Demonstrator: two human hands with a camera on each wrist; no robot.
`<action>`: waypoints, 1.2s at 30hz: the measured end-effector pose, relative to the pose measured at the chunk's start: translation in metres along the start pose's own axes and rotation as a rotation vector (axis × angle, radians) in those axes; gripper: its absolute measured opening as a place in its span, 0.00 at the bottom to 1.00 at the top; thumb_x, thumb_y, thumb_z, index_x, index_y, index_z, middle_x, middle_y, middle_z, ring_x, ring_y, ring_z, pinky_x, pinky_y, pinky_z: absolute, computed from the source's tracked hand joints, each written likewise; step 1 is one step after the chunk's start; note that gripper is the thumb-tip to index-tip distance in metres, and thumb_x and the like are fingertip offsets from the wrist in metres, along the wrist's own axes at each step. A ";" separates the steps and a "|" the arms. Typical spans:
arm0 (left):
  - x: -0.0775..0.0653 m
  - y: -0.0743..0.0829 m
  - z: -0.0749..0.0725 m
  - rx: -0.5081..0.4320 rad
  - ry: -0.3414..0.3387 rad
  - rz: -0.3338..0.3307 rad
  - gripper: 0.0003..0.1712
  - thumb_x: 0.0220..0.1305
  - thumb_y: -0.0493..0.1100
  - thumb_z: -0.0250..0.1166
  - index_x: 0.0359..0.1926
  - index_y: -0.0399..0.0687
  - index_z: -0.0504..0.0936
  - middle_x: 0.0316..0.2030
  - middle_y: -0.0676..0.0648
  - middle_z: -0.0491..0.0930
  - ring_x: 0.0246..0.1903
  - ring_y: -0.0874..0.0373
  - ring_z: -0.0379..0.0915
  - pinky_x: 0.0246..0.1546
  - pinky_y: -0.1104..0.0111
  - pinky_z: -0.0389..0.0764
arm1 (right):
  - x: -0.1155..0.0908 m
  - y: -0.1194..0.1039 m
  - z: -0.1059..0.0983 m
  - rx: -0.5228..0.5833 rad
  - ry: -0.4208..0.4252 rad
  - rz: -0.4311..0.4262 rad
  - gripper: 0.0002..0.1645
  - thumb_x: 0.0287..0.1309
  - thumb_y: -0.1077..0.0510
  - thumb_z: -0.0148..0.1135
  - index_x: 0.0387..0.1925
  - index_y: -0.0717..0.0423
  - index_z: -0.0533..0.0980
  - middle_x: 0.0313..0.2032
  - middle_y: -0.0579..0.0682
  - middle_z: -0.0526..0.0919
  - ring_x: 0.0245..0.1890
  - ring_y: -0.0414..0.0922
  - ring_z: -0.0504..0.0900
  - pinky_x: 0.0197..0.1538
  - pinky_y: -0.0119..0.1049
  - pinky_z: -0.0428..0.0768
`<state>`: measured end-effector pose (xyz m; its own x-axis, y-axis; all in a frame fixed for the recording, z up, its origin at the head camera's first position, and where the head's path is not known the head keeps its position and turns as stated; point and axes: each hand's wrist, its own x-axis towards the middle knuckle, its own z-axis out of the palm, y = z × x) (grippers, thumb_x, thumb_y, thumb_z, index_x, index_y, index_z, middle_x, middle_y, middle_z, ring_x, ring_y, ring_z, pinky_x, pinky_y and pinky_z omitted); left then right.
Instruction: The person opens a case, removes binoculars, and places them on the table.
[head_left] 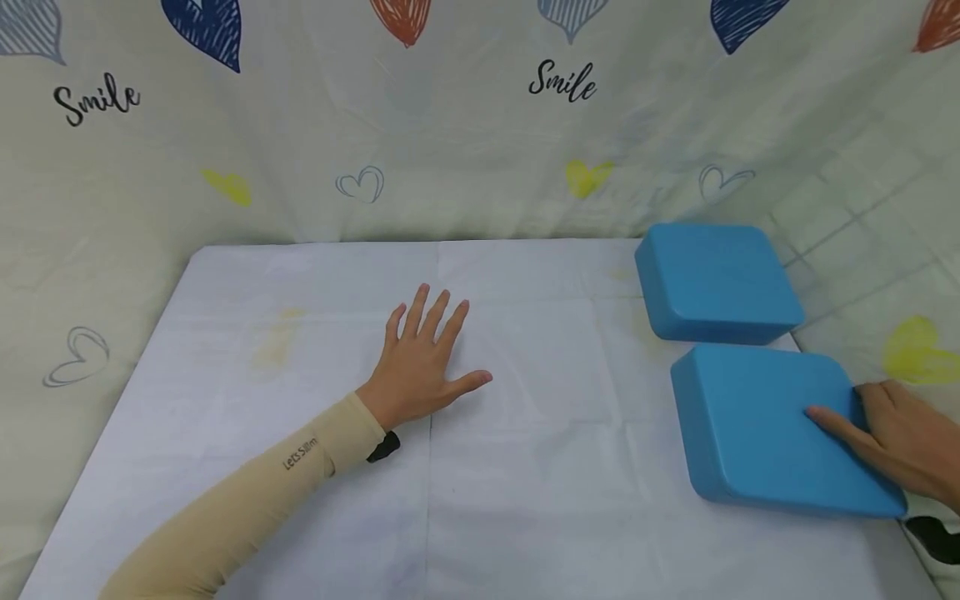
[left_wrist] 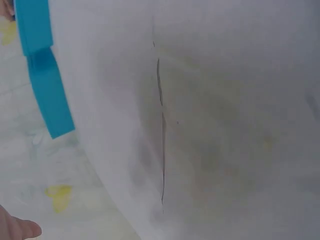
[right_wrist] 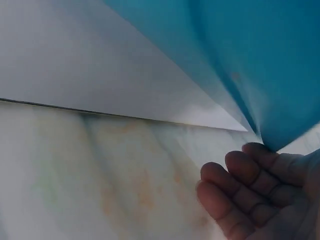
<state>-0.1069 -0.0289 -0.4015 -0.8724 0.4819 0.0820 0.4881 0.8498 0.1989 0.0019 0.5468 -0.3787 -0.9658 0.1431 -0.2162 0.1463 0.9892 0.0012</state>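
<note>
Fingers spread wide, my left hand (head_left: pixel 416 367) is over the middle of the white tabletop, holding nothing. In the left wrist view only its thumb (left_wrist: pixel 22 229) shows, at the lower left corner. At the right edge of the table lies a larger blue box (head_left: pixel 780 425) with rounded corners. My right hand (head_left: pixel 900 433) grips its right side, thumb on the top face and the other fingers over the edge. The right wrist view shows those fingers (right_wrist: pixel 240 192) slightly bent, the uppermost touching the box's corner (right_wrist: pixel 272 135). The box's underside is hidden.
A second, smaller blue box (head_left: pixel 720 283) lies just behind the larger one, at the table's back right corner. The white-covered table (head_left: pixel 525 500) meets a patterned cloth backdrop (head_left: pixel 465 125) along its back edge. Beyond the right edge hangs more pale cloth (head_left: pixel 870 217).
</note>
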 end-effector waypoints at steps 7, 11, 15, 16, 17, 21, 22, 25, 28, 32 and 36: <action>0.002 0.015 0.006 -0.019 -0.026 0.042 0.56 0.66 0.80 0.52 0.83 0.57 0.49 0.83 0.43 0.49 0.85 0.42 0.28 0.79 0.39 0.43 | 0.002 0.000 0.000 0.006 -0.113 0.004 0.57 0.73 0.26 0.44 0.42 0.87 0.62 0.29 0.75 0.68 0.27 0.61 0.72 0.32 0.52 0.74; 0.005 0.029 0.009 -0.026 -0.025 0.071 0.56 0.66 0.80 0.51 0.83 0.57 0.48 0.83 0.43 0.49 0.85 0.42 0.29 0.79 0.40 0.45 | 0.002 -0.007 0.001 0.036 -0.146 -0.032 0.50 0.74 0.28 0.44 0.38 0.80 0.63 0.25 0.63 0.66 0.25 0.52 0.69 0.29 0.43 0.68; 0.010 0.045 0.014 -0.037 -0.028 0.099 0.56 0.67 0.81 0.50 0.83 0.57 0.47 0.83 0.43 0.50 0.85 0.42 0.30 0.79 0.40 0.45 | 0.002 -0.017 0.001 0.047 -0.151 -0.038 0.50 0.74 0.28 0.44 0.38 0.79 0.63 0.25 0.61 0.66 0.25 0.51 0.70 0.28 0.41 0.67; 0.011 0.049 0.015 -0.037 -0.032 0.104 0.56 0.67 0.81 0.49 0.83 0.57 0.48 0.83 0.43 0.50 0.85 0.42 0.30 0.79 0.40 0.45 | 0.001 -0.019 0.001 0.048 -0.150 -0.036 0.50 0.74 0.28 0.45 0.38 0.79 0.63 0.24 0.61 0.67 0.25 0.51 0.70 0.28 0.41 0.67; 0.013 0.053 0.016 -0.045 -0.037 0.107 0.56 0.67 0.81 0.49 0.83 0.56 0.49 0.82 0.43 0.51 0.85 0.42 0.30 0.79 0.41 0.45 | 0.001 -0.022 0.001 0.046 -0.148 -0.032 0.50 0.74 0.27 0.44 0.37 0.78 0.64 0.24 0.61 0.67 0.25 0.51 0.70 0.27 0.40 0.67; 0.017 0.071 0.019 -0.059 -0.044 0.121 0.55 0.67 0.81 0.48 0.80 0.49 0.56 0.80 0.43 0.57 0.84 0.42 0.35 0.80 0.42 0.46 | 0.000 -0.033 -0.002 0.066 -0.142 -0.039 0.48 0.74 0.28 0.45 0.37 0.77 0.64 0.25 0.61 0.68 0.25 0.51 0.70 0.28 0.39 0.66; 0.018 0.075 0.020 -0.057 -0.038 0.126 0.55 0.67 0.82 0.48 0.78 0.47 0.59 0.78 0.43 0.60 0.84 0.42 0.37 0.80 0.43 0.47 | 0.000 -0.036 -0.002 0.069 -0.136 -0.044 0.48 0.74 0.29 0.46 0.37 0.77 0.64 0.25 0.61 0.68 0.25 0.51 0.70 0.28 0.39 0.66; 0.022 0.087 0.023 -0.035 -0.009 0.142 0.54 0.66 0.82 0.48 0.73 0.45 0.66 0.73 0.43 0.68 0.82 0.43 0.47 0.79 0.44 0.51 | 0.000 -0.044 -0.002 0.073 -0.115 -0.060 0.47 0.74 0.30 0.46 0.38 0.78 0.65 0.26 0.61 0.69 0.26 0.52 0.71 0.28 0.39 0.66; 0.026 0.099 0.027 -0.004 0.024 0.161 0.52 0.64 0.84 0.47 0.66 0.45 0.72 0.65 0.45 0.75 0.75 0.47 0.59 0.77 0.48 0.56 | 0.000 -0.051 0.000 0.076 -0.091 -0.073 0.45 0.74 0.30 0.47 0.36 0.75 0.66 0.25 0.59 0.68 0.26 0.50 0.70 0.28 0.38 0.65; 0.030 0.116 0.031 0.014 0.062 0.183 0.47 0.62 0.85 0.47 0.50 0.48 0.76 0.52 0.48 0.79 0.61 0.52 0.69 0.70 0.54 0.63 | -0.001 -0.059 0.004 0.086 -0.083 -0.088 0.42 0.74 0.30 0.47 0.33 0.71 0.66 0.24 0.56 0.67 0.25 0.49 0.68 0.28 0.37 0.63; 0.031 0.131 0.036 0.021 0.077 0.209 0.43 0.61 0.86 0.48 0.40 0.51 0.74 0.40 0.52 0.77 0.52 0.54 0.72 0.63 0.58 0.66 | -0.001 -0.064 0.007 0.088 -0.085 -0.085 0.45 0.74 0.29 0.46 0.35 0.73 0.66 0.25 0.58 0.68 0.26 0.50 0.69 0.29 0.37 0.64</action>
<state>-0.0689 0.1045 -0.4079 -0.7512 0.6310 0.1940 0.6583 0.7377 0.1496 -0.0051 0.4835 -0.3853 -0.9544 0.0525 -0.2940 0.0869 0.9907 -0.1051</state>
